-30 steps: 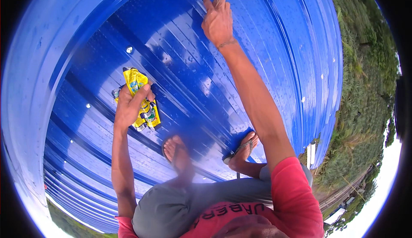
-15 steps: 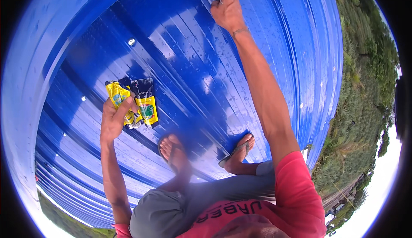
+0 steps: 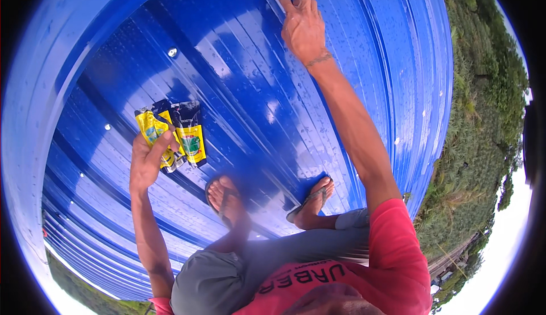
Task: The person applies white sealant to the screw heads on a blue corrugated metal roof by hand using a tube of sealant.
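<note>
Wet blue roof (image 3: 250,110) beside greenery (image 3: 475,139)

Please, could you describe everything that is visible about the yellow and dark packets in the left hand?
The packets look like flat, glossy, flexible pouches, yellow with near-black ends and some green print. The left hand grips them in an overlapping, fanned bundle, thumb across the front. The rightmost has its dark end away from the person. Ribbed blue sheeting lies behind; whether they touch it is unclear.
</note>
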The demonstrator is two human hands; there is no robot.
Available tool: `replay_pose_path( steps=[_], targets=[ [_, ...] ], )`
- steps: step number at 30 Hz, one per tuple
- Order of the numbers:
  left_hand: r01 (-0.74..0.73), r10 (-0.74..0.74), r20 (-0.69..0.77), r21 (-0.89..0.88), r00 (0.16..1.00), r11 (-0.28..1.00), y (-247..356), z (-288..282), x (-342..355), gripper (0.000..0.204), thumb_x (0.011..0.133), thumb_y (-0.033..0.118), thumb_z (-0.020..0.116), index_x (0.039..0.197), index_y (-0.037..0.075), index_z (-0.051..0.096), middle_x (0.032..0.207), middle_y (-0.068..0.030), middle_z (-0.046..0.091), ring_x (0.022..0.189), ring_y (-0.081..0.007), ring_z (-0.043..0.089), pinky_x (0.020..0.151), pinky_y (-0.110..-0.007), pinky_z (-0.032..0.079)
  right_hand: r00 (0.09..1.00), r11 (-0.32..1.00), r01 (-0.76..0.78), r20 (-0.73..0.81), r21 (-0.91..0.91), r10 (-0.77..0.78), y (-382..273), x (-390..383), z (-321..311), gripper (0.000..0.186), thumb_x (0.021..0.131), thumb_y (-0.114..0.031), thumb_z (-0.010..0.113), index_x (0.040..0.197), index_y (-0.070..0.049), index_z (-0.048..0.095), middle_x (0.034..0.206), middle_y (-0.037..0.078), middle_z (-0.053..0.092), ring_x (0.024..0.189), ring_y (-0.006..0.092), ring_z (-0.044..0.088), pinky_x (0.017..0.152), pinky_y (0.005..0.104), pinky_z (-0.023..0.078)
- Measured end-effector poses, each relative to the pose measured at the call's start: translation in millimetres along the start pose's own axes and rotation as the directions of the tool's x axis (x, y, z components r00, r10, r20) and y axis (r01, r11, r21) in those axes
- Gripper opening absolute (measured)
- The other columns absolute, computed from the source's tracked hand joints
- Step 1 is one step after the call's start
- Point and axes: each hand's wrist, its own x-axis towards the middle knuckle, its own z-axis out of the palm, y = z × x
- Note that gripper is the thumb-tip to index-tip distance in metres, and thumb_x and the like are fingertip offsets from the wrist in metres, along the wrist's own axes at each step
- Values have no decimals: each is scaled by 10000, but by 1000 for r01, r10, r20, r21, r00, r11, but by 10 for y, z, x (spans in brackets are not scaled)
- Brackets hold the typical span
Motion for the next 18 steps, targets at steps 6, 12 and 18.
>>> replay_pose_path(
  steps=[6,12,18],
  targets=[
    [-14,14,10,11,1000,1000,17,13,-17,256,1006,271,597,1015,25,664,737,-15,646,687,-80,574,630,-260,439,994,980,-99,70,171,88,35,218,7,591,805,-16,510,1392,-73,540,1146,258,569,970,431,574,882,484,479],
    [-14,14,18,8,1000,1000,27,33,1,240,1002,261,595,1002,31,661,736,-11,640,687,-85,571,627,-265,433,983,952,-163,-45,258,180,149,206,196,568,779,-38,611,1336,-145,612,1104,146,541,1002,344,525,900,451,460],
    [6,-7,42,31,999,999,14,12,16,243,1013,273,587,1013,35,639,747,-25,640,733,-110,603,689,-281,470,948,890,-295,-5,348,317,-24,22,283,637,777,-133,615,1409,-113,545,1317,230,470,1200,403,420,1032,516,329]
  ],
)
